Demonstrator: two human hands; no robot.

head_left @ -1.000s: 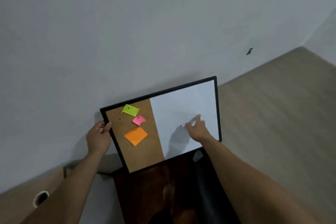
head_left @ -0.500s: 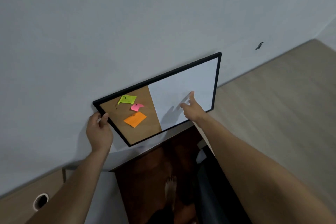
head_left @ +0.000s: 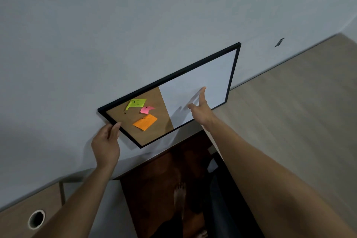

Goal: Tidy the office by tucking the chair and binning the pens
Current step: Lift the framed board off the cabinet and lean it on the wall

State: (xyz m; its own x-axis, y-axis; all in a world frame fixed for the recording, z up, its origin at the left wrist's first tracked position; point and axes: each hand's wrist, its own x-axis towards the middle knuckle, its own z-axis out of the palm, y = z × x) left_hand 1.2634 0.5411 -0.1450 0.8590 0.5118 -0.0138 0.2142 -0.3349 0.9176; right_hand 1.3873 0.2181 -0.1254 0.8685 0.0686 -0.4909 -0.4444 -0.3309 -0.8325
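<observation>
Left hand (head_left: 105,142) fingers pinch board (head_left: 195,91) frame; right hand (head_left: 200,111), fingers spread, presses its face. Risk: board slips down the wall (head_left: 116,25) if unhooked.

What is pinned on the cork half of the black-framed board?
The cork half carries a green note, a pink note and an orange note. The cork beneath the notes is covered, and their writing is too small to read.

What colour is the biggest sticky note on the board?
Orange, pinned on the cork side, seen from the head camera.
</observation>
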